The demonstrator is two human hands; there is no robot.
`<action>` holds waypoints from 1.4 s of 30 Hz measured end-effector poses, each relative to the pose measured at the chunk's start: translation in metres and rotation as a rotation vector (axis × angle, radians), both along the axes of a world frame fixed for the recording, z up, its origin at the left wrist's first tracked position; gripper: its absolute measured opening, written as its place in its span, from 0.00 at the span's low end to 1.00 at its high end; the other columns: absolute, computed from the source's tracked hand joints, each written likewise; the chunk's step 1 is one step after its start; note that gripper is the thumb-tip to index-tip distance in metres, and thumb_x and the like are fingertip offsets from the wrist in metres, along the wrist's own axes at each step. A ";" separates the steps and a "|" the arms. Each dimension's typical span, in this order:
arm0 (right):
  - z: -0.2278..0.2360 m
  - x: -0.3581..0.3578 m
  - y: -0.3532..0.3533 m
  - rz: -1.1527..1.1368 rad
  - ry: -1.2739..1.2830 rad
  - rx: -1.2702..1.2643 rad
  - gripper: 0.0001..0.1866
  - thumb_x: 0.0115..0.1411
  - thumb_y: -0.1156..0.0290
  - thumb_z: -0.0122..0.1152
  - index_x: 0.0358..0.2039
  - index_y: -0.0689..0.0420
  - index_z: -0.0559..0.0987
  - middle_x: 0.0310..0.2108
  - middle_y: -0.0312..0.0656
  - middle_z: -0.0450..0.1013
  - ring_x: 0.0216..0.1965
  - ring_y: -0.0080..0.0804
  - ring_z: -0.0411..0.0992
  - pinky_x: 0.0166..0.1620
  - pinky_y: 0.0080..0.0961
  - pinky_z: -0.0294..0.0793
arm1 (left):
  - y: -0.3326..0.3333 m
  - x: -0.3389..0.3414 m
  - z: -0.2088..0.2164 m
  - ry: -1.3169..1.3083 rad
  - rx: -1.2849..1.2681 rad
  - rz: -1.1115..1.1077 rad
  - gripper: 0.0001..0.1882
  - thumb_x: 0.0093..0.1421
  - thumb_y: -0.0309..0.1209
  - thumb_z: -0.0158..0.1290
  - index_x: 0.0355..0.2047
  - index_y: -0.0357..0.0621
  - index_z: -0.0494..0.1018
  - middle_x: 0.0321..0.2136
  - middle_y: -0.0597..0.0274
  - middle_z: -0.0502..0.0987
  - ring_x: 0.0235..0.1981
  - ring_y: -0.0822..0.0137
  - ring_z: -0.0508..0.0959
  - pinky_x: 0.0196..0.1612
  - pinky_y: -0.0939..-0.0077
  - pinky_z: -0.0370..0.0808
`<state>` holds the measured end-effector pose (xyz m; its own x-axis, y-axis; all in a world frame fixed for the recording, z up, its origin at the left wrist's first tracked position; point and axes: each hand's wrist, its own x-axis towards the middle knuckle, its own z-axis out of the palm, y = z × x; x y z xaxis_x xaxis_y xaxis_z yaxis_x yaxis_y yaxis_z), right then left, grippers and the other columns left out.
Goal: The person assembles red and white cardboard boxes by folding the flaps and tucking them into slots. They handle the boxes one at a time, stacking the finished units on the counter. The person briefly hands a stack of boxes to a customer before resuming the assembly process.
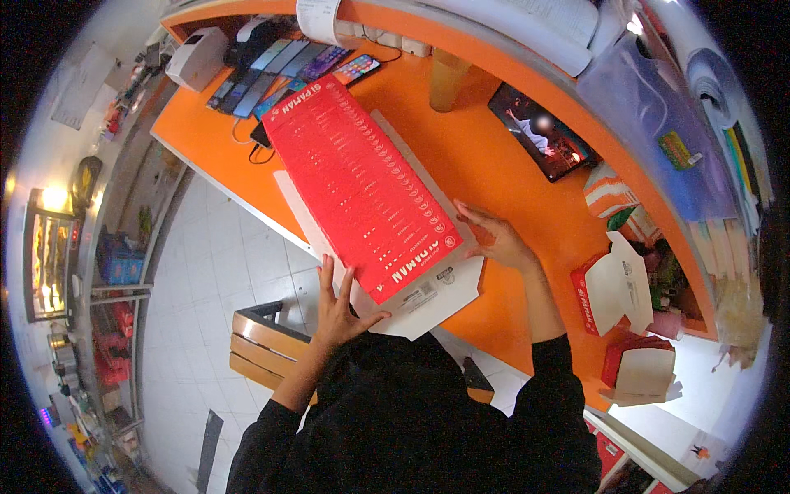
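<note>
A long row of red printed cardboard food boxes (350,181), seemingly nested one in another, lies slantwise on the orange counter. White flaps (432,300) stick out at its near end and along its sides. My left hand (339,313) is at the near left corner, fingers spread, fingertips against the red side and thumb by the white flap. At the near right corner my right hand (500,240) is open too, fingers stretched along the side and touching the edge. Neither hand is closed round the boxes.
Several phones (280,70) lie beyond the row beside a white device (197,59). A tablet (541,132) and a translucent cup (445,81) stand farther right on the orange counter (469,165). Two opened red boxes (613,288) sit at the right. A wooden-slatted seat (267,346) is below.
</note>
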<state>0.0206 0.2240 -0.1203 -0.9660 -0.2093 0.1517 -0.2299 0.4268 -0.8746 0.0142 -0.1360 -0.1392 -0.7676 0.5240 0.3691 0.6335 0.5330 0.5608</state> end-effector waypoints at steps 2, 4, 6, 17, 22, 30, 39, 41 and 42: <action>0.012 -0.006 0.003 0.087 0.045 0.095 0.40 0.43 0.74 0.71 0.60 0.47 0.67 0.61 0.40 0.62 0.58 0.37 0.64 0.59 0.32 0.64 | 0.002 -0.005 0.004 0.007 -0.019 -0.026 0.51 0.37 0.48 0.70 0.60 0.47 0.60 0.63 0.42 0.50 0.64 0.39 0.51 0.62 0.38 0.52; 0.018 -0.015 -0.001 0.136 -0.053 0.126 0.37 0.44 0.75 0.70 0.57 0.48 0.70 0.60 0.41 0.63 0.58 0.37 0.64 0.60 0.32 0.64 | 0.007 -0.010 0.011 -0.003 0.049 -0.014 0.42 0.40 0.43 0.69 0.56 0.47 0.68 0.60 0.50 0.61 0.64 0.42 0.55 0.62 0.45 0.56; 0.014 -0.019 -0.001 0.126 -0.086 0.050 0.33 0.44 0.76 0.69 0.55 0.49 0.73 0.58 0.41 0.66 0.57 0.37 0.66 0.59 0.32 0.65 | 0.005 -0.012 0.012 0.015 0.055 -0.030 0.39 0.40 0.40 0.69 0.54 0.47 0.69 0.59 0.50 0.63 0.62 0.43 0.58 0.61 0.49 0.59; -0.014 -0.017 -0.007 0.011 -0.036 -0.036 0.25 0.48 0.78 0.67 0.50 0.53 0.77 0.52 0.43 0.72 0.53 0.35 0.70 0.54 0.29 0.70 | 0.003 -0.016 0.014 0.060 0.037 -0.022 0.34 0.41 0.37 0.68 0.51 0.47 0.73 0.55 0.50 0.67 0.58 0.44 0.65 0.59 0.53 0.63; -0.011 -0.022 -0.007 0.102 -0.077 -0.175 0.22 0.52 0.77 0.63 0.49 0.55 0.77 0.51 0.42 0.72 0.53 0.34 0.69 0.53 0.27 0.70 | -0.001 -0.018 0.015 0.042 0.064 -0.022 0.33 0.41 0.36 0.67 0.50 0.48 0.73 0.55 0.51 0.68 0.57 0.45 0.66 0.59 0.53 0.63; -0.005 -0.003 -0.014 -0.064 -0.047 -0.099 0.27 0.49 0.69 0.69 0.51 0.55 0.75 0.51 0.43 0.71 0.54 0.35 0.68 0.54 0.30 0.68 | -0.001 -0.023 0.011 0.037 0.042 -0.035 0.36 0.40 0.38 0.69 0.52 0.50 0.71 0.55 0.53 0.68 0.59 0.45 0.63 0.60 0.51 0.61; -0.015 0.215 0.092 -1.526 -0.184 1.343 0.21 0.47 0.76 0.64 0.44 0.57 0.73 0.43 0.49 0.71 0.52 0.47 0.67 0.60 0.47 0.56 | -0.007 -0.026 0.016 0.268 -0.119 -0.097 0.38 0.41 0.56 0.63 0.51 0.53 0.73 0.48 0.65 0.74 0.52 0.58 0.66 0.63 0.47 0.51; -0.053 0.275 0.121 -1.387 -0.535 1.344 0.18 0.50 0.74 0.63 0.43 0.56 0.74 0.36 0.50 0.74 0.46 0.45 0.72 0.58 0.47 0.60 | 0.002 -0.038 0.018 0.295 -0.085 -0.211 0.34 0.43 0.53 0.63 0.49 0.51 0.75 0.42 0.65 0.75 0.50 0.58 0.68 0.63 0.47 0.52; -0.051 0.279 0.118 -1.310 -0.582 1.254 0.17 0.51 0.73 0.62 0.43 0.56 0.75 0.33 0.50 0.74 0.43 0.43 0.74 0.56 0.45 0.63 | 0.001 -0.044 0.019 0.301 -0.089 -0.253 0.33 0.43 0.52 0.63 0.49 0.50 0.75 0.40 0.65 0.74 0.49 0.58 0.68 0.63 0.48 0.53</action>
<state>0.2996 0.3419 -0.1709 -0.4544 0.8765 0.1589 0.8849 0.4236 0.1937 -0.0293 -0.1347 -0.1198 -0.4753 0.7224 0.5023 0.8796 0.3776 0.2892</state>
